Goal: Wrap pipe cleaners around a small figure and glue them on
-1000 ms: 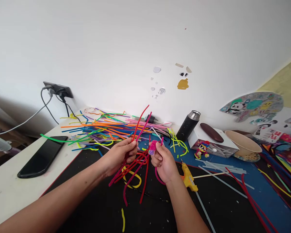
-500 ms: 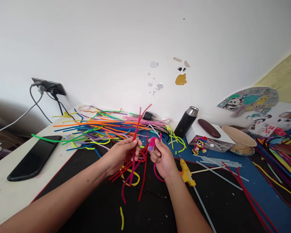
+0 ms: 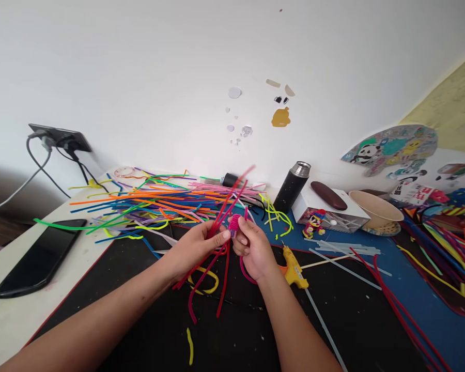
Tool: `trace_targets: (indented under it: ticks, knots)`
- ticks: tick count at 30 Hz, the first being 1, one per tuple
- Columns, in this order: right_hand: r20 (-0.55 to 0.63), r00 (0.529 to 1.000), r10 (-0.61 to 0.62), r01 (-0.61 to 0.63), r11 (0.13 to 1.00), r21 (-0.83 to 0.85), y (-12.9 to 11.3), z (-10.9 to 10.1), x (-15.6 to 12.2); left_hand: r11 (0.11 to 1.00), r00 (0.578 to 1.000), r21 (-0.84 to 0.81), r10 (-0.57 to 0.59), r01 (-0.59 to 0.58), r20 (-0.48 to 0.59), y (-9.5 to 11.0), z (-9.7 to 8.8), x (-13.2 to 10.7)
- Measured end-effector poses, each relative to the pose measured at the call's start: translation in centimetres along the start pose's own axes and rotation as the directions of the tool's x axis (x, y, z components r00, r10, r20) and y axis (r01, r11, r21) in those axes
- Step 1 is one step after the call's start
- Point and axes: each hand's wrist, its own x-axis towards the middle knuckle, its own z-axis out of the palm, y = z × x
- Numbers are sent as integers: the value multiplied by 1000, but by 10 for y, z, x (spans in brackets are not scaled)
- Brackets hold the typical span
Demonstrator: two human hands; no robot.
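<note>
My left hand (image 3: pixel 196 247) is closed on a bunch of red pipe cleaners (image 3: pixel 225 207) whose tips slant up to the right and whose tails hang down over the black mat (image 3: pixel 147 320). My right hand (image 3: pixel 252 248) pinches a small pink coiled pipe-cleaner piece (image 3: pixel 234 223), with a pink loop curling below the palm. The two hands almost touch above the mat. A large pile of coloured pipe cleaners (image 3: pixel 155 204) lies just beyond them.
A black phone (image 3: pixel 39 257) lies at the left on the white table. A yellow glue gun (image 3: pixel 292 267) and clear glue sticks (image 3: pixel 343 248) lie to the right. Behind stand a black flask (image 3: pixel 292 187), a white box (image 3: pixel 329 209), a paper bowl (image 3: pixel 375 212). More pipe cleaners crowd the far right.
My hands have drawn closer together, and the red pipe cleaners' tips have swung to the right. The view has shifted so everything sits lower-left in the frame.
</note>
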Motion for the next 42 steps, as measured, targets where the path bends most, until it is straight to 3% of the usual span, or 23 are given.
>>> trace_targets:
  ticks: [8, 12, 14, 22, 31, 38, 42]
  knots:
    - [-4, 1000, 1, -1, 999, -48, 5, 0, 1, 999, 998, 21, 45, -46, 36, -3, 6, 6]
    - [-12, 1000, -28, 27, 999, -17, 1, -2, 1, 1000, 999, -1, -25, 25, 33, -1, 5, 2]
    - [-18, 999, -29, 29, 1000, -13, -2, -2, 1, 996, 994, -34, -78, 81, 80, 1, 4, -1]
    - [15, 1000, -24, 24, 999, -26, -6, -1, -3, 912, 899, -180, -300, 368, 319, 2, 5, -11]
    - [89, 994, -64, 68, 997, -37, -6, -2, -5, 848, 802, -144, -409, 510, 435, -4, 6, -13]
    - [101, 993, -55, 61, 997, -55, -8, 2, -7, 827, 800, -151, -451, 542, 396, -6, 8, -15]
    - [88, 994, -69, 72, 997, -35, -9, 1, -6, 854, 798, -77, -443, 514, 409, -5, 6, -23]
